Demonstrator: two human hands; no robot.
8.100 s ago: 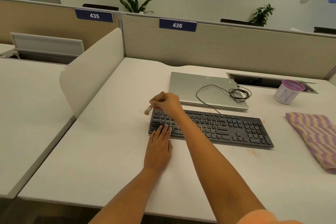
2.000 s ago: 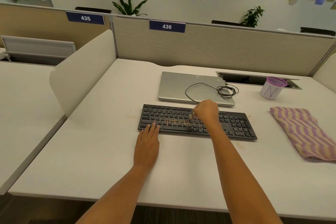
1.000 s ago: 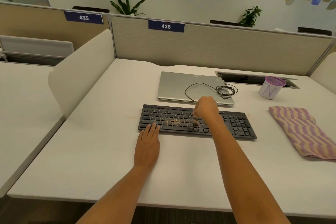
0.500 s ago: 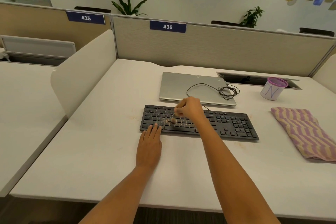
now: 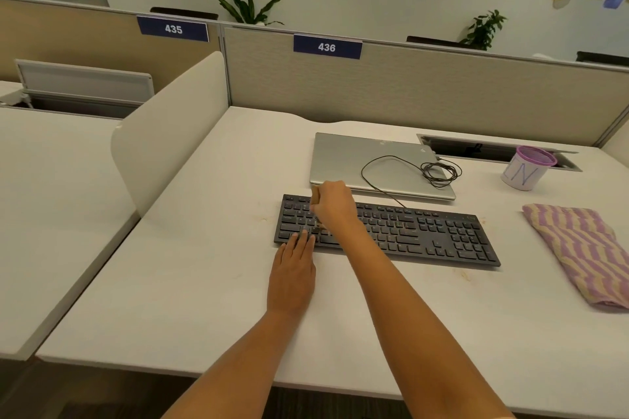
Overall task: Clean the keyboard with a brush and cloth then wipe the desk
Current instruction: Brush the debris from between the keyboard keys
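- Brushing across the left-hand keys: the right hand (image 5: 332,206) has its fingers curled tight round the brush (image 5: 316,197), bristles down on the keyboard (image 5: 408,231).
- The left hand (image 5: 292,277) lies flat, fingers straight and holding nothing, tips on the keyboard's 7 o'clock corner.
- The keyboard sits mid-way across the worktop (image 5: 204,282); it looks light, stiff and apt to slide, so pin it there.
- The brush seems light and soft-tipped; hold low on the handle.
- The cloth (image 5: 578,248) lies at the keyboard's 3 o'clock, apart from it, limp; bunch it to lift.

An office: numbered cubicle partitions (image 5: 408,88) between white desks (image 5: 204,282).
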